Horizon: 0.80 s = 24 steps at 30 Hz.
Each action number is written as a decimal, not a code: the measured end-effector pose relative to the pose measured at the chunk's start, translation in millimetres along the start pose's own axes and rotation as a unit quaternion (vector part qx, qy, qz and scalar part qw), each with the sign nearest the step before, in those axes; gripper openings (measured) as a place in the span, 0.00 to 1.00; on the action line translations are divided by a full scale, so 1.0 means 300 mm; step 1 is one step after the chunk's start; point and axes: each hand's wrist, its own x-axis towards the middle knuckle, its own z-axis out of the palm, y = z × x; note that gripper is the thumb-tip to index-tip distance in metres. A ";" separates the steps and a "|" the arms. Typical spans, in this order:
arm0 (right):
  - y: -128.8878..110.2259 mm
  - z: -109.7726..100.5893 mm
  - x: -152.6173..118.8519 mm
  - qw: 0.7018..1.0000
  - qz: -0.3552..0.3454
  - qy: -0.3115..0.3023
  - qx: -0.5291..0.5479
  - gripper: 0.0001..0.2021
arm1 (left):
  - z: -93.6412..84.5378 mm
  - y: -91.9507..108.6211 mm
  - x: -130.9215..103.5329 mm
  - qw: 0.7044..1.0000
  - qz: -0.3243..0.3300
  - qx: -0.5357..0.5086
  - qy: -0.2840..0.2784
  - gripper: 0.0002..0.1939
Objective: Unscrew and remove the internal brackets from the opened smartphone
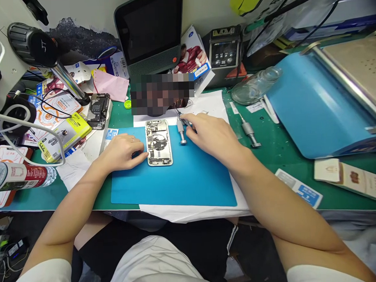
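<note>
An opened phone (159,143) with its inner boards showing lies upright on the blue mat (177,184). Beside it, my left hand (123,152) rests on the mat, fingers loosely curled and apart, one fingertip at the phone's left edge. It holds nothing. To the right of the phone lies a grey screwdriver (181,132). My right hand (208,134) is next to that one, its index finger and thumb closed about a second screwdriver (186,122), which the fingers partly hide. Another screwdriver (249,132) lies farther right on the green bench.
A second phone body (98,111) and a yellow battery box (64,137) lie at the left, near a water bottle (25,175). A glass jar (255,86) and a blue sheet (304,108) take up the right. Behind stand a dark screen (148,29) and a black control unit (224,53).
</note>
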 end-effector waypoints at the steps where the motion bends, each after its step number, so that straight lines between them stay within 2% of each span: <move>1: -0.002 -0.001 -0.001 1.000 -0.001 -0.001 -0.002 0.24 | 0.000 0.000 0.000 1.000 0.000 -0.001 0.000 0.17; 4: -0.008 -0.004 -0.002 1.000 0.005 0.015 0.002 0.23 | -0.001 0.000 0.001 1.000 -0.004 -0.001 -0.003 0.17; 7: -0.012 -0.002 -0.003 0.998 0.018 0.061 0.020 0.19 | -0.001 0.001 0.002 1.000 -0.006 0.003 -0.008 0.18; 11: -0.012 0.005 -0.002 0.985 0.027 0.155 0.066 0.14 | -0.001 0.001 0.002 1.000 -0.007 0.006 -0.009 0.18; 14: -0.008 0.010 -0.004 0.965 0.020 0.237 0.111 0.12 | -0.001 0.000 0.001 1.000 -0.005 0.006 -0.008 0.18; 17: 0.000 0.011 -0.006 0.945 0.007 0.293 0.142 0.12 | 0.000 0.000 0.001 1.000 -0.001 0.006 -0.005 0.18; 20: 0.012 0.012 -0.003 0.935 -0.014 0.313 0.167 0.11 | 0.001 0.000 0.001 1.000 -0.001 0.008 -0.006 0.17; 24: 0.024 0.011 0.005 0.942 -0.011 0.274 0.192 0.11 | 0.000 0.002 0.001 1.000 -0.001 0.010 -0.004 0.17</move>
